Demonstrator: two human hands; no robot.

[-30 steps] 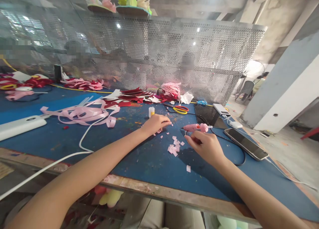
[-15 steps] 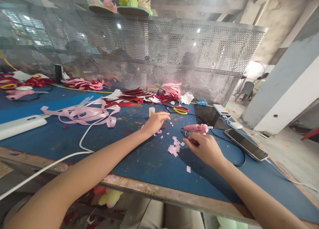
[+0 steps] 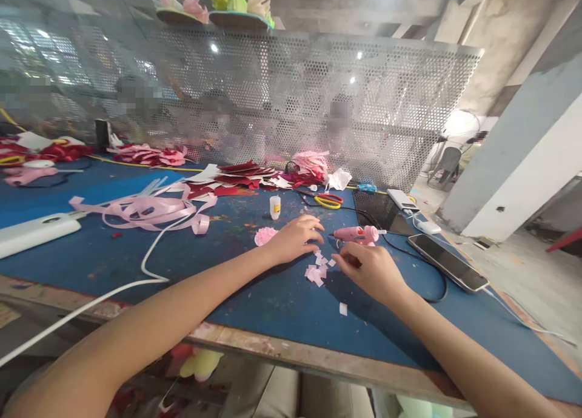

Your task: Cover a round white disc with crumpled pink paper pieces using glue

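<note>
My left hand (image 3: 297,240) hovers low over the blue table, fingers apart and slightly bent, with nothing seen in them. Just below its fingertips lies a small heap of pale pink ribbon squares (image 3: 315,275). Behind its wrist is a pink round piece (image 3: 265,236), partly covered by the forearm. My right hand (image 3: 371,271) is closed with thumb and forefinger together; what it pinches, if anything, is too small to make out. A pink glue gun (image 3: 352,233) lies right behind that hand. Beyond my left hand a small white bottle with a yellow label (image 3: 275,207) stands upright.
Loose pink ribbon (image 3: 150,212) and a white cabled device (image 3: 39,233) lie at left. Red and white sheets (image 3: 236,178) and scissors (image 3: 328,201) are at the back, before a perforated metal screen (image 3: 291,102). A phone (image 3: 448,262) lies at right.
My left hand has moved right and nearer to me, toward the pink squares, uncovering the bottle and the pink round piece. My right hand stays almost where it was.
</note>
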